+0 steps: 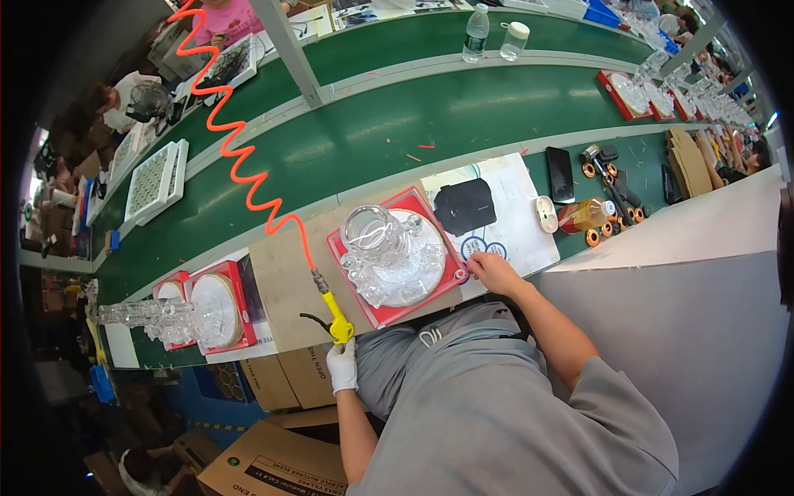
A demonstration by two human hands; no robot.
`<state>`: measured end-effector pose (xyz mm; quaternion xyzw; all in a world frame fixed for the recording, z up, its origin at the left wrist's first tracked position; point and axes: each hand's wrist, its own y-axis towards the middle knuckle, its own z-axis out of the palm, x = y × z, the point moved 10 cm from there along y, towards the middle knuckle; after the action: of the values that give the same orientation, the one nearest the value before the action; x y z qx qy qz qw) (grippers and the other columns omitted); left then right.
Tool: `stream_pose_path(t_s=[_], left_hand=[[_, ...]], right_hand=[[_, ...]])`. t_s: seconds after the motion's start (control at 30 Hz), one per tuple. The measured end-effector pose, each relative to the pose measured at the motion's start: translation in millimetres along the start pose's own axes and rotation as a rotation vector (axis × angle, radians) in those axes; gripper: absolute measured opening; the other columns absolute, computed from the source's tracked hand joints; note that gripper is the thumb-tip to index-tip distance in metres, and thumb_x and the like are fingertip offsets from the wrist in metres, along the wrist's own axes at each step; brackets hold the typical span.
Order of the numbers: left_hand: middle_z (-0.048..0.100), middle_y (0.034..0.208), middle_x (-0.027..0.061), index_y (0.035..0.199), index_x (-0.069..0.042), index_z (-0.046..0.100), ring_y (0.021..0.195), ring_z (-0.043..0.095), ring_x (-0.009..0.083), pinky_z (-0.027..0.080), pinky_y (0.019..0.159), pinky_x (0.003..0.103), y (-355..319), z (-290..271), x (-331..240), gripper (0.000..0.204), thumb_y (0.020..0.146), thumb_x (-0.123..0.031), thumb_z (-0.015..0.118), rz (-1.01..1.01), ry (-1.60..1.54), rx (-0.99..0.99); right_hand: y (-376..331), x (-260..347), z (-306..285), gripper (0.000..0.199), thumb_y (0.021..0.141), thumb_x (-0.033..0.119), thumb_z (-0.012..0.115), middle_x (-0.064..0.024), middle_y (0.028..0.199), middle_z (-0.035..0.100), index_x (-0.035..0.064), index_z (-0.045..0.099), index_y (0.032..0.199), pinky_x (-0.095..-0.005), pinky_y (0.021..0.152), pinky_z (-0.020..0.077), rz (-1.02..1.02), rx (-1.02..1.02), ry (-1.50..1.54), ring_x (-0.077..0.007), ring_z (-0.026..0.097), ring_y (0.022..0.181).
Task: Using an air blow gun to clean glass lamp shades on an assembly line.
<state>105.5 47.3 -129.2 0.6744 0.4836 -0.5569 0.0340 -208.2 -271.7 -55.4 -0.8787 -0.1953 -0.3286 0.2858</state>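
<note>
In my gloved left hand is a yellow air blow gun, its grip wrapped by the fingers. An orange coiled hose runs up from its metal fitting. In front of me a red square base with clear edges carries a round white disc. On that disc stands a clear plastic ornament with an open cylindrical top. My bare right hand has curled fingers at the base's right corner, seemingly pinching it; the fingertips are partly hidden.
More red bases with clear ornaments stand at the left. On the right lie a black phone, a drink bottle and several copper-coloured rings. A green conveyor runs behind, with a water bottle beyond. Cartons sit below.
</note>
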Motion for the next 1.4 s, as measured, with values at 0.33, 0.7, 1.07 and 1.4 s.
stream_pose_path(t_s=[0.33, 0.7, 1.07, 1.4], left_hand=[[0.063, 0.071, 0.0014, 0.09, 0.004, 0.067, 0.063, 0.052, 0.0068, 0.041, 0.059, 0.023, -4.7, -0.7, -5.2, 0.021, 0.088, -0.018, 0.066, 0.015, 0.018, -0.015], [0.062, 0.068, 0.001, 0.081, 0.002, 0.067, 0.061, 0.05, 0.0067, 0.04, 0.057, 0.024, -8.7, -5.0, -16.1, 0.022, 0.087, -0.02, 0.066, 0.016, 0.015, -0.042], [0.064, 0.067, 0.007, 0.076, 0.002, 0.068, 0.061, 0.055, 0.0113, 0.043, 0.06, 0.027, -11.6, -9.1, -3.7, 0.025, 0.085, -0.021, 0.068, 0.041, 0.043, -0.065], [0.065, 0.068, 0.0076, 0.08, 0.002, 0.068, 0.061, 0.056, 0.0112, 0.044, 0.06, 0.028, -21.0, -9.7, -7.7, 0.025, 0.085, -0.022, 0.066, 0.07, 0.043, -0.102]], right_hand=[[2.6, 45.2, -8.9, 0.026, 0.09, 0.027, 0.053, -0.0185, 0.079, 0.064, 0.0026, 0.057, 0.083, -0.0466, 0.07, 0.0479, -0.191, 0.001, -0.407, -0.0375, 0.062, 0.077], [59.3, 30.1, -50.5, 0.016, 0.089, 0.011, 0.055, -0.0073, 0.069, 0.062, -0.0023, 0.059, 0.082, -0.028, 0.057, 0.0492, -0.07, 0.037, 0.26, -0.0134, 0.059, 0.06], [155.2, 177.3, -229.5, 0.026, 0.092, 0.027, 0.056, -0.006, 0.067, 0.062, 0.0023, 0.058, 0.086, -0.0311, 0.053, 0.0439, -0.3, -0.585, 0.111, -0.0158, 0.057, 0.055], [85.8, -9.7, -64.4, 0.061, 0.091, 0.037, 0.052, -0.013, 0.151, 0.025, 0.0082, 0.034, 0.142, -0.0617, 0.106, 0.0202, -0.132, -0.501, -0.642, -0.0322, 0.021, 0.14]])
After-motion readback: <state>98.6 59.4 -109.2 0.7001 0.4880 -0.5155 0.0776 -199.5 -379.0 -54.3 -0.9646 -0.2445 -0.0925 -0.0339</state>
